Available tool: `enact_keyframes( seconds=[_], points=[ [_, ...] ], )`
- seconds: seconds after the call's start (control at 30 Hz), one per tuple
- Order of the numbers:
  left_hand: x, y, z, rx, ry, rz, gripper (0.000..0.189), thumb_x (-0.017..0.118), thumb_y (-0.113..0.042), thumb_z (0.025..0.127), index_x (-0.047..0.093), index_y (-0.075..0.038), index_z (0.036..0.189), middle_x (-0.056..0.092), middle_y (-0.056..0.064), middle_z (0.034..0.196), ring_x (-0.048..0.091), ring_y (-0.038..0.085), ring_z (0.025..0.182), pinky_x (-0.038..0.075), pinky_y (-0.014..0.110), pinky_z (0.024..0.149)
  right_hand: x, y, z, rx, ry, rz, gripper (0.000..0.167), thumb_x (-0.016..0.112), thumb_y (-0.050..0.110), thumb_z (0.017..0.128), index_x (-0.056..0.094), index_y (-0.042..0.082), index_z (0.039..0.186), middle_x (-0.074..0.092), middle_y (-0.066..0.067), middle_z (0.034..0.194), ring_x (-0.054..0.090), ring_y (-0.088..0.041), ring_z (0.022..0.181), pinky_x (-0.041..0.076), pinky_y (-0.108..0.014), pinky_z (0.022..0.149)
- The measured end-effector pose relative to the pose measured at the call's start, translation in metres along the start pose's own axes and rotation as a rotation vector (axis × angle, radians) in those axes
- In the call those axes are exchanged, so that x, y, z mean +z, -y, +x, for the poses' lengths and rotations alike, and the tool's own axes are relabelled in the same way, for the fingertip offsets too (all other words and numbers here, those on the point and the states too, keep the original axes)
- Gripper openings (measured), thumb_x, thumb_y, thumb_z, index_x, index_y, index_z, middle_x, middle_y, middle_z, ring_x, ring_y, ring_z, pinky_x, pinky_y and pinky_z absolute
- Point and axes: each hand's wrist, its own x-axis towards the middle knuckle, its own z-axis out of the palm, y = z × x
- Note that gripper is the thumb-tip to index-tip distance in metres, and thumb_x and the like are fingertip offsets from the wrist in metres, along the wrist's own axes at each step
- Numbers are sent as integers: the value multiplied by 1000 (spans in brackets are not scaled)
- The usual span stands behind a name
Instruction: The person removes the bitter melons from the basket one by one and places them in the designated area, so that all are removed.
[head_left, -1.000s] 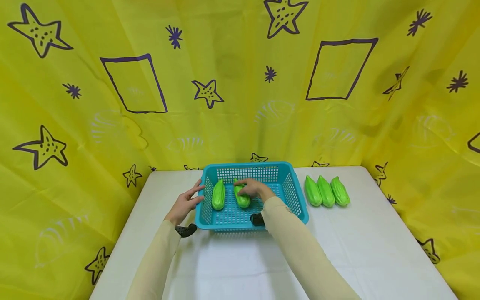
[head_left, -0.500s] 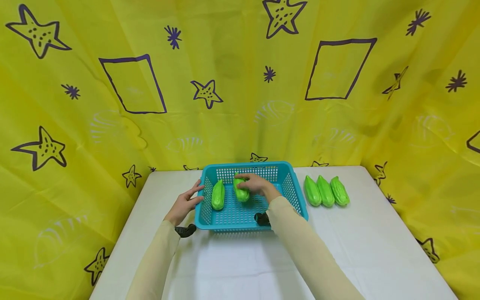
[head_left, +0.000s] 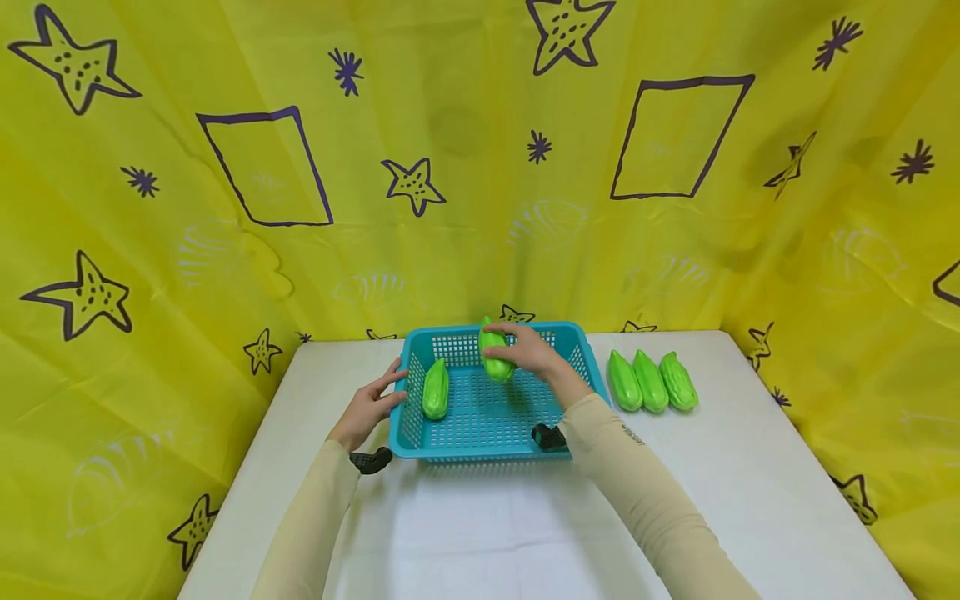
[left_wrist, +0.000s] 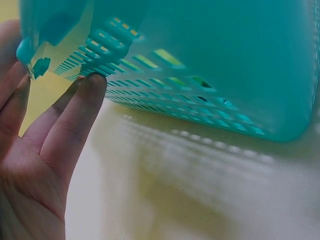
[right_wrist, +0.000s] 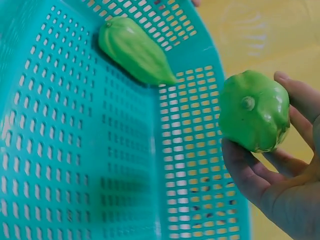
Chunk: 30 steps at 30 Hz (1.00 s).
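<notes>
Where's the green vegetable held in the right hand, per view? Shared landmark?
Head: vegetable slightly right of and below centre, in the right hand.
Left wrist: can't be made out.
Right wrist: right of centre, in the fingers, next to the basket rim.
Shared landmark: basket, in all three.

Vegetable, elongated, ribbed, glossy bright green point(head_left: 499, 367): now stands raised off the floor of the rectangular turquoise perforated plastic basket point(head_left: 480, 452), farther back and right, tip overlapping the far rim. Bare right-hand grip point(head_left: 531, 350): moves with it. Beige right sleeve point(head_left: 648, 483), black wrist device point(head_left: 549, 437): both sit farther right.
</notes>
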Motion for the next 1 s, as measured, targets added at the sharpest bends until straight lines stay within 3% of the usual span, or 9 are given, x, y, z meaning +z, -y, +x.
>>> enact_keyframes(
  seconds=[0.13,0.43,0.57,0.77,1.0],
  points=[
    [1,-1,0,4,0,-3,54,61,-25,98,44,-16,149,18,-17,160,13,23,149,39,53,106,-12,9,-13,-41,-32,-44,54,69,26,92,52,15,142,36,-18,151,62,-29,101,55,-35,74],
    [0,-1,-2,51,18,-31,56,61,-24,98,42,-11,149,17,-11,162,16,27,148,42,53,104,-37,13,-46,-44,-127,-52,52,70,33,92,55,20,140,50,-17,141,63,-25,91,52,-34,70],
    [0,0,-2,53,23,-35,57,63,-26,97,42,-11,149,17,-12,161,16,25,148,43,51,104,-50,6,-63,-54,-162,-43,53,69,30,92,54,16,141,51,-21,137,63,-33,102,55,-32,69],
    [0,-1,-2,52,26,-34,57,63,-25,97,43,-12,148,18,-12,161,15,25,148,41,54,105,-68,-10,-93,-62,-238,-116,53,67,34,93,53,15,141,44,-20,146,57,-43,116,56,-34,74],
    [1,0,-1,32,20,-24,55,61,-23,98,43,-13,149,17,-14,161,12,22,149,38,55,107,-85,-32,-129,-66,-245,-134,55,64,35,95,49,10,143,35,-21,151,58,-43,111,54,-31,74]
  ],
)
